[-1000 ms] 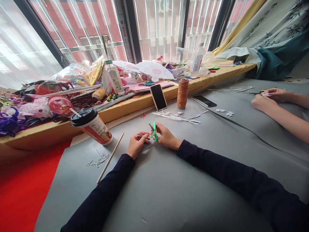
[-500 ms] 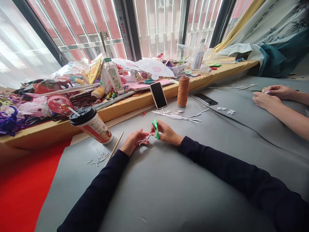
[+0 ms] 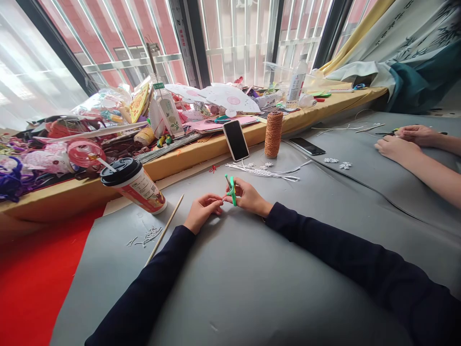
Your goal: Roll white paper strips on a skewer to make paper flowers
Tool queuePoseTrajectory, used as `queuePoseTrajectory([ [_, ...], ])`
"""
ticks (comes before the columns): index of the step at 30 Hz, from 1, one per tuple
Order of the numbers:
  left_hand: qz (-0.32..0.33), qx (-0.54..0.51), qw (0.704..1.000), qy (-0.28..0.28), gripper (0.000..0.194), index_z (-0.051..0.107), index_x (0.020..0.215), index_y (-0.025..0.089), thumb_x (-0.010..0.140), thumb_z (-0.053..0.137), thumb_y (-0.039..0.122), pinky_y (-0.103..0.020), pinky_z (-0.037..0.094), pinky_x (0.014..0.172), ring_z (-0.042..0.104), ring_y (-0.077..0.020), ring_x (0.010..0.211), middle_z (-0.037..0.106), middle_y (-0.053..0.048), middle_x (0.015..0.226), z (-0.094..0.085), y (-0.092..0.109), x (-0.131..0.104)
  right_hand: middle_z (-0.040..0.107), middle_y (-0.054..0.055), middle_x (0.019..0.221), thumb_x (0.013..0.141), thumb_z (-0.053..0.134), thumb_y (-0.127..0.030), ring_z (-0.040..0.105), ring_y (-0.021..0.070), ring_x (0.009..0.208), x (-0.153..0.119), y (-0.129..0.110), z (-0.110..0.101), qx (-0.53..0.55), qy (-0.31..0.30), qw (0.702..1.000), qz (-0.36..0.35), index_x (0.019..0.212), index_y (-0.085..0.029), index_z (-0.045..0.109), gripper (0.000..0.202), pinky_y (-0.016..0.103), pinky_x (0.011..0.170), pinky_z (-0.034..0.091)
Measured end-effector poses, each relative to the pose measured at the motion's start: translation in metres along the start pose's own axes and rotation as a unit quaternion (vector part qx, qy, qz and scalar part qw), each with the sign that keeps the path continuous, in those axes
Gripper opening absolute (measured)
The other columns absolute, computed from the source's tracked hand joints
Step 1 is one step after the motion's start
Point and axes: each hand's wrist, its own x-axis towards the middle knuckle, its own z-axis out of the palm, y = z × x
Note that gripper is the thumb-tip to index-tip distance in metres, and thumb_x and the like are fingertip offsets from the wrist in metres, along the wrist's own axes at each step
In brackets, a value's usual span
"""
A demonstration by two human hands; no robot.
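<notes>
My right hand (image 3: 248,196) is closed around small green-handled scissors (image 3: 232,191), held upright at the middle of the table. Just left of it, my left hand (image 3: 206,210) is closed, its fingertips pinched on a small white cord piece that is mostly hidden. The fingertips of both hands nearly meet. Behind them lie a bundle of long white cords (image 3: 268,172) and a small red knot (image 3: 213,168). Short cord scraps (image 3: 149,235) and a thin wooden stick (image 3: 165,228) are left of my left hand.
A paper cup (image 3: 139,185), a propped phone (image 3: 236,140), an orange twine spool (image 3: 273,135) and a flat phone (image 3: 307,146) stand or lie near the cluttered ledge (image 3: 201,153). Another person's hands (image 3: 405,144) work at the right, near white knots (image 3: 345,165).
My left fingers have curled in and turned over, so the white cord that showed across them is now mostly hidden. The scissors have shifted slightly.
</notes>
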Motion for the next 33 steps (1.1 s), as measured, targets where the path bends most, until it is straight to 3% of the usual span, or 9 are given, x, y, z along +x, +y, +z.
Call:
queuePoseTrajectory([
  [6,0.05,0.043,0.998,0.025,0.019,0.061,0.079,0.015,0.067,0.063,0.031,-0.024,0.045,0.056,0.055,-0.0104,0.052,0.059,0.0,0.057,0.001,0.0,-0.001,0.05,-0.002,0.076,0.058,0.068,-0.031,0.057,0.0116,0.069,0.001,0.002,0.0,0.049,0.027,0.997,0.059,0.081,-0.02,0.041,0.038,0.028,0.066,0.047],
  [9,0.036,0.04,0.998,0.025,0.023,0.062,0.083,0.015,0.067,0.064,0.031,-0.025,0.045,0.059,0.056,-0.011,0.055,0.061,-0.002,0.062,0.0,0.001,-0.001,0.049,-0.002,0.078,0.059,0.067,-0.032,0.056,0.0107,0.069,0.002,0.003,-0.001,0.051,0.041,0.996,0.059,0.081,-0.019,0.042,0.036,0.027,0.066,0.046],
  [12,0.011,0.023,0.999,0.029,0.029,0.062,0.087,0.013,0.065,0.065,0.033,-0.027,0.047,0.063,0.058,-0.0127,0.06,0.063,-0.004,0.066,-0.001,0.0,0.0,0.05,-0.001,0.079,0.063,0.063,-0.034,0.054,0.0097,0.068,0.003,0.002,-0.003,0.01,0.055,0.998,0.03,0.083,-0.019,0.041,0.034,0.027,0.067,0.046],
  [14,0.013,0.015,0.999,0.044,0.031,0.061,0.088,0.012,0.065,0.065,0.033,-0.029,0.048,0.066,0.059,-0.0138,0.062,0.063,-0.005,0.067,-0.002,-0.002,0.001,0.05,0.0,0.081,0.066,0.06,-0.036,0.052,0.0097,0.068,0.003,-0.003,-0.005,-0.081,0.068,0.994,-0.006,0.084,-0.02,0.041,0.031,0.026,0.067,0.044],
  [16,0.03,0.01,0.998,0.062,0.032,0.06,0.089,0.012,0.065,0.065,0.033,-0.031,0.049,0.068,0.061,-0.0147,0.064,0.063,-0.005,0.07,-0.003,-0.004,0.001,0.051,0.001,0.083,0.068,0.058,-0.038,0.05,0.0106,0.069,0.001,-0.01,-0.009,-0.23,0.077,0.969,-0.044,0.086,-0.019,0.043,0.03,0.025,0.064,0.042],
  [19,0.064,0.016,0.992,0.106,0.031,0.059,0.089,0.012,0.064,0.065,0.03,-0.032,0.05,0.069,0.062,-0.0156,0.065,0.063,-0.005,0.074,-0.004,-0.007,0.003,0.052,0.004,0.089,0.069,0.056,-0.043,0.049,0.0137,0.073,-0.004,-0.023,-0.02,-0.448,0.069,0.889,-0.069,0.089,-0.019,0.046,0.033,0.024,0.059,0.036],
  [24,0.115,0.052,0.978,0.168,0.023,0.059,0.083,0.014,0.064,0.064,0.027,-0.03,0.05,0.068,0.062,-0.0152,0.067,0.062,-0.004,0.074,-0.003,-0.01,0.005,0.055,0.004,0.083,0.068,0.053,-0.056,0.05,0.0169,0.074,-0.009,-0.03,-0.039,-0.613,0.021,0.79,-0.025,0.083,-0.018,0.048,0.041,0.024,0.053,0.026],
  [28,0.176,0.133,0.957,0.186,0.018,0.061,0.081,0.015,0.067,0.061,0.025,-0.029,0.05,0.072,0.061,-0.0146,0.072,0.062,-0.004,0.077,0.0,-0.013,0.003,0.058,0.003,0.08,0.068,0.051,-0.058,0.052,0.0179,0.072,-0.01,-0.027,-0.041,-0.659,-0.009,0.752,0.021,0.081,-0.019,0.05,0.041,0.025,0.049,0.019],
  [33,0.217,0.2,0.936,0.191,0.015,0.062,0.081,0.017,0.069,0.058,0.024,-0.029,0.051,0.072,0.06,-0.0137,0.071,0.061,-0.003,0.079,0.001,-0.014,0.0,0.061,0.003,0.081,0.072,0.046,-0.056,0.054,0.0172,0.069,-0.011,-0.028,-0.03,-0.673,-0.02,0.738,0.045,0.085,-0.02,0.053,0.039,0.025,0.048,0.015],
])
